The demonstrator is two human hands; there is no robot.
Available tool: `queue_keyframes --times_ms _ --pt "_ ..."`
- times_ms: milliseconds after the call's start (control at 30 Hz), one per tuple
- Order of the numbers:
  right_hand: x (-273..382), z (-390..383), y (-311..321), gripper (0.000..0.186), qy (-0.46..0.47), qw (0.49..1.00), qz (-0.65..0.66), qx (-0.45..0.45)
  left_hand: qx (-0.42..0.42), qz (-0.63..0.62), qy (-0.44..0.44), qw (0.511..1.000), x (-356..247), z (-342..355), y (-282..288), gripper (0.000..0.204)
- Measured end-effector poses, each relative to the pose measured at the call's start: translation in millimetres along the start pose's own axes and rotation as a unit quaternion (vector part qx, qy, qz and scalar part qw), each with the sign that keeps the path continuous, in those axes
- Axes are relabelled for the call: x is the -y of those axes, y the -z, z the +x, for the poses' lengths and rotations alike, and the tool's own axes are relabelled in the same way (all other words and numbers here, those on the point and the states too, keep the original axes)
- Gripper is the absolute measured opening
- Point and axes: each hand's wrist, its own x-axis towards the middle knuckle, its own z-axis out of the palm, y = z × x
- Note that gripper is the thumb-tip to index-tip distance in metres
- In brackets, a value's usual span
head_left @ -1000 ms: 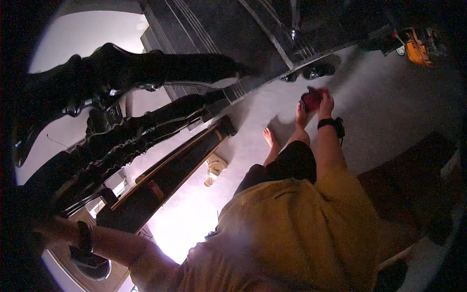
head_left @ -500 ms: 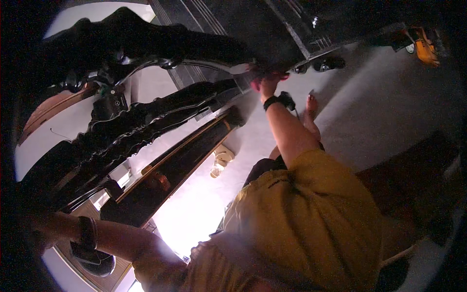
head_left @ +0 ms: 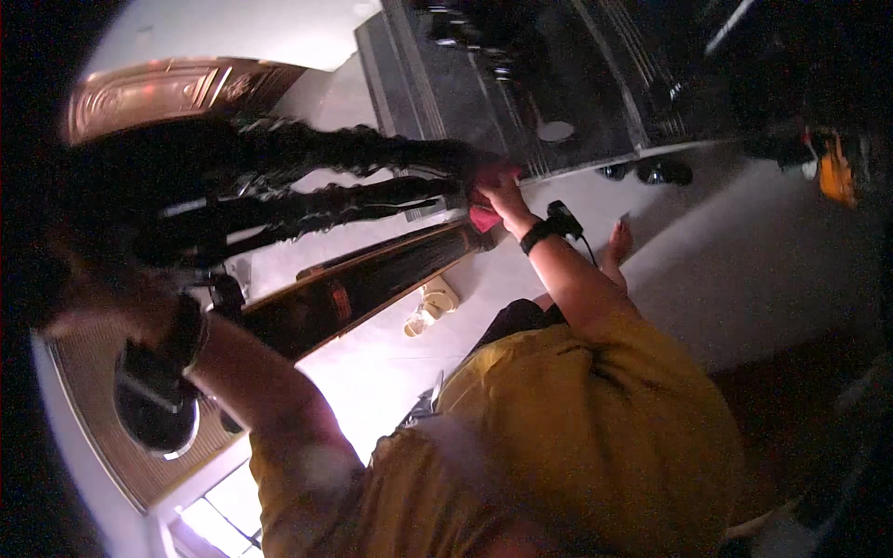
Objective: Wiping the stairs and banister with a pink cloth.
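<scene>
My right hand is closed on a crumpled red cloth. It presses the cloth against the end of a glossy black carved frame, which has wavy, knobbed edges. My left hand is raised at the far left, near the other end of the black frame. Motion and shadow smear its fingers, so I cannot make out whether it touches the frame or holds anything. Both wrists wear dark bands with small black devices.
Below the frame runs a long dark panel with gold edging. A cream-coloured object stands on the pale floor. Dark striped steps or panels lie beyond my right hand. Black shoes and an orange item are at the right.
My view has turned, so the black frame sits lower and a brown carved panel shows at upper left. My left hand appears higher in view. More of the red cloth shows under my right hand.
</scene>
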Motion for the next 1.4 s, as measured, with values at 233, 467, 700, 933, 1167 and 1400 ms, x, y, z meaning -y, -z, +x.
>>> queue_keyframes --times_ms 233,467,700,933,1167,1400 --pt "245.3 -66.5 -101.5 0.034 0.296 0.905 -0.231 0.198 0.094 -0.04 0.144 0.984 -51.9 10.1 21.5 0.063" --pt "273.2 -93.8 -174.7 0.038 0.571 0.748 -0.321 0.11 -0.057 0.009 0.097 0.994 -20.5 3.4 20.2 0.074" --pt "199.3 -77.8 -67.1 0.016 0.307 0.804 -0.498 0.103 0.1 0.003 0.208 0.973 -56.5 27.9 41.0 0.073" --pt "222.9 -172.9 101.2 0.027 0.073 0.923 -0.371 0.072 0.049 0.041 0.121 0.991 -35.6 15.5 24.2 0.068" --pt "235.7 -272.8 303.6 0.043 -0.022 0.965 -0.246 -0.082 -0.05 -0.205 0.307 0.928 -195.3 30.6 99.5 0.049" --pt "335.7 -354.5 423.3 0.052 -0.025 0.981 -0.137 -0.136 0.237 -0.603 0.298 0.701 -447.6 59.9 164.7 0.04"
